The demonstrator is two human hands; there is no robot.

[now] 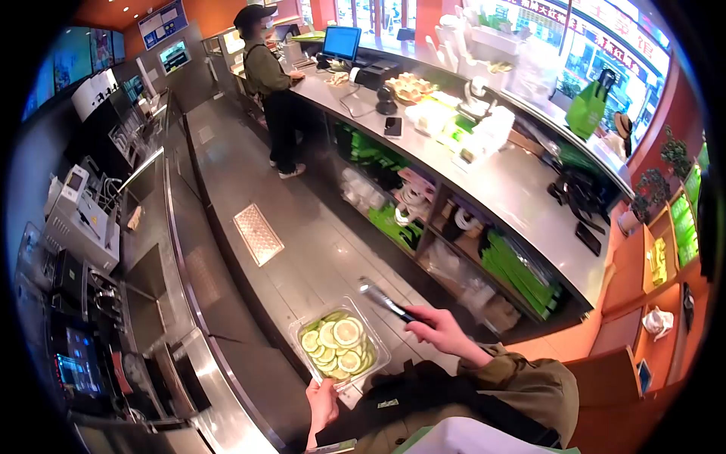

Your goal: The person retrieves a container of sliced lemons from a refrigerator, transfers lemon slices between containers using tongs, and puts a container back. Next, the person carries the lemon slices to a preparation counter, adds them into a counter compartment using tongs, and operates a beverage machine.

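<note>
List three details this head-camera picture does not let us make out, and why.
All in head view:
Base of the clear square plastic tub: hidden under round green citrus slices.
Rear of the slim black-and-silver tool: covered by the right hand.
Whatever the blue rectangular monitor shows: too small.

The left hand (323,403) holds a clear container (380,349) of lemon slices (338,344); the right (439,331) grips tongs (383,300)

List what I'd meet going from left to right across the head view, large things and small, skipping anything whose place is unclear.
White machine → metal floor grate → clear tub of citrus slices → right hand → phone at the counter's near end → crumpled white bundle.
</note>
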